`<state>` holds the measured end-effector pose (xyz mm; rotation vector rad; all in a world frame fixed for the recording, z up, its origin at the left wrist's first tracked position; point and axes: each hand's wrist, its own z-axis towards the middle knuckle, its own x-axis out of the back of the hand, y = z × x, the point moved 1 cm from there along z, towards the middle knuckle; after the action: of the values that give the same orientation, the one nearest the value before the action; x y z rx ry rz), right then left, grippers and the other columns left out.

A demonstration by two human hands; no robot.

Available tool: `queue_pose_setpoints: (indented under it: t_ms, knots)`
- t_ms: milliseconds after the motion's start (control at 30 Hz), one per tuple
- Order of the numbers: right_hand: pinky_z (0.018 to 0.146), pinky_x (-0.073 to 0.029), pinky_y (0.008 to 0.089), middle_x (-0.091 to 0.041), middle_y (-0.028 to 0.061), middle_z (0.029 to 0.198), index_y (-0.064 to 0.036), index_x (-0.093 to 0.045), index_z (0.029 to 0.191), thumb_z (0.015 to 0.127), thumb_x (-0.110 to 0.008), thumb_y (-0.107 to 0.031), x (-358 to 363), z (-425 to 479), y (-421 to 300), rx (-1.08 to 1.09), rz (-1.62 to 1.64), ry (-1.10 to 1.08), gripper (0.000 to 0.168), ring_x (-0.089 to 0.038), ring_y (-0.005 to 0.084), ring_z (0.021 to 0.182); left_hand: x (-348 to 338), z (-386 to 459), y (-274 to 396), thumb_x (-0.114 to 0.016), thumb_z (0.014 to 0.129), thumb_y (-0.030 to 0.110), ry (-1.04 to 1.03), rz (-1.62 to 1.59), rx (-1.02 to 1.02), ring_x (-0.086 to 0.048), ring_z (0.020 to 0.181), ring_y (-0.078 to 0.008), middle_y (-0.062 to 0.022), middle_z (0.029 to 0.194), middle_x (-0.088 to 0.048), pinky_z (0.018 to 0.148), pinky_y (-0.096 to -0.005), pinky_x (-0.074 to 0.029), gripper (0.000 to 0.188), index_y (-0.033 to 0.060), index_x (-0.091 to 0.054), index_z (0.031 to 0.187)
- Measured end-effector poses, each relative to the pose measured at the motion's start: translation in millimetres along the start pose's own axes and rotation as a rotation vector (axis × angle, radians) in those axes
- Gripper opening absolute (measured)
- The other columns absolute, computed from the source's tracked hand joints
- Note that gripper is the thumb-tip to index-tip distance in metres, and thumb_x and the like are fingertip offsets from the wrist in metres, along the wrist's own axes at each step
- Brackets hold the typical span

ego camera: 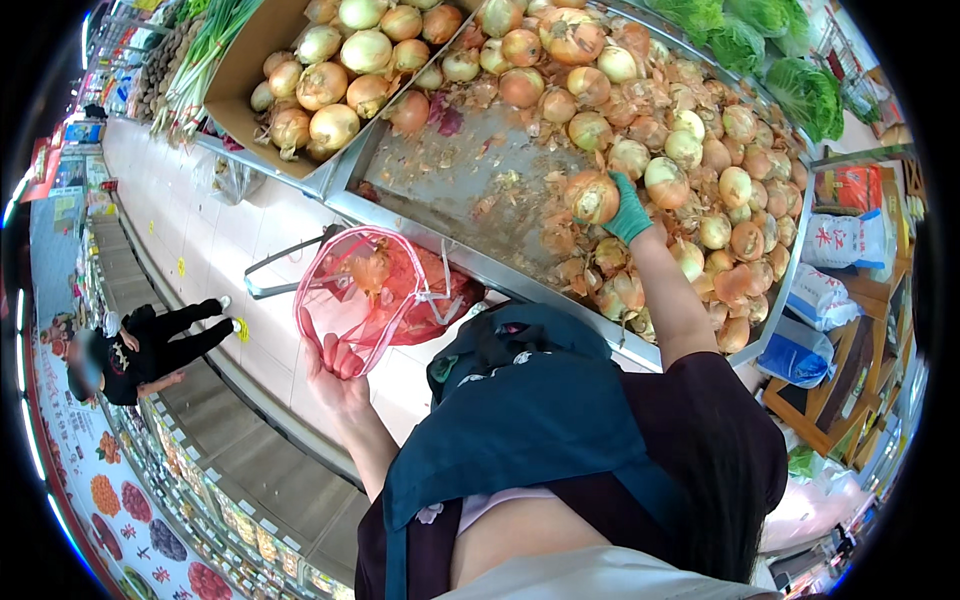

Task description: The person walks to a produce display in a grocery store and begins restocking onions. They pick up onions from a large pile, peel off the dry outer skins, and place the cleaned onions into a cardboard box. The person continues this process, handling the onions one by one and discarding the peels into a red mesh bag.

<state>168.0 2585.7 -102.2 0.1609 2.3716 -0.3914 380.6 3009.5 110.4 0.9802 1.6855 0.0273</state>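
My right hand (630, 212), in a green glove, is closed around a yellow onion (592, 196) above the metal bin, beside a large heap of onions (716, 217). Bare, my left hand (336, 367) grips the pink rim of a red mesh bag (390, 277). The bag hangs outside the bin's front edge with its mouth spread and onions showing through the mesh. Dry onion skins (499, 202) lie scattered over the metal floor of the bin (465, 161).
A cardboard box of onions (240, 90) stands at the bin's left, with green onions (202, 67) beyond. Cabbages (802, 90) lie past the far side. White bags (844, 240) are stacked at right. A person (142, 345) stands across the aisle at left.
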Motion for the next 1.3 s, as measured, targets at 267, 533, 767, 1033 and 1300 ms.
queue_pose_setpoints:
  t_ms: [267, 533, 767, 1033, 1300]
  knots:
    - [0.086, -0.051, 0.0363, -0.062, 0.0096, 0.113, -0.007, -0.059, 0.119, 0.095, -0.04, -0.028, -19.5, 109.5, 114.4, 0.012, -0.399, -0.218, 0.037, -0.061, 0.0241, 0.096, -1.6, -4.7, -0.2, -0.04, 0.1, 0.021, 0.02, -0.056, -0.015, -0.021, 0.049, -0.0061, 0.0024, 0.063, -0.027, 0.039, -0.0196, -0.018, 0.041, 0.0147, -0.039, 0.14]
    - [0.083, -0.046, 0.0379, -0.058, 0.0105, 0.104, -0.01, -0.055, 0.116, 0.086, -0.057, -0.021, -87.9, 136.6, 112.4, 0.82, -1.893, 0.107, 0.032, -0.056, 0.0269, 0.093, 6.9, -9.0, 1.9, -0.041, 0.1, 0.021, 0.089, 0.006, -0.08, -0.02, 0.048, -0.0053, 0.0031, 0.064, -0.027, 0.038, -0.0194, -0.018, 0.04, 0.0143, -0.039, 0.139]
    - [0.098, -0.039, 0.0467, -0.046, 0.0162, 0.128, -0.012, -0.05, 0.128, 0.074, -0.07, -0.028, -38.9, 59.0, 19.6, 0.196, -2.81, -0.063, 0.059, -0.048, 0.0349, 0.116, 2.5, 1.7, -1.4, -0.042, 0.099, 0.024, 0.105, 0.005, -0.031, -0.02, 0.048, -0.0046, 0.0037, 0.062, -0.026, 0.038, -0.0184, -0.018, 0.044, 0.0167, -0.035, 0.142]
    - [0.095, -0.043, 0.0412, -0.046, 0.0182, 0.13, -0.011, -0.047, 0.13, 0.074, -0.074, -0.029, -17.9, -64.6, -40.4, 0.423, -1.834, 0.236, 0.065, -0.052, 0.0348, 0.113, 5.4, 17.4, -8.6, -0.044, 0.099, 0.024, 0.056, 0.024, 0.051, -0.019, 0.048, -0.0051, 0.0036, 0.062, -0.024, 0.038, -0.0194, -0.017, 0.045, 0.0152, -0.034, 0.142]
    - [0.088, -0.047, 0.0473, -0.046, 0.0193, 0.126, -0.018, -0.043, 0.131, 0.077, -0.066, -0.022, 15.2, -31.3, 2.3, 0.472, -2.31, 0.401, 0.058, -0.054, 0.0356, 0.108, -16.3, 29.0, -19.7, -0.044, 0.099, 0.025, 0.039, 0.027, 0.158, -0.018, 0.047, -0.0051, 0.0046, 0.061, -0.022, 0.038, -0.0197, -0.015, 0.042, 0.0152, -0.04, 0.139]
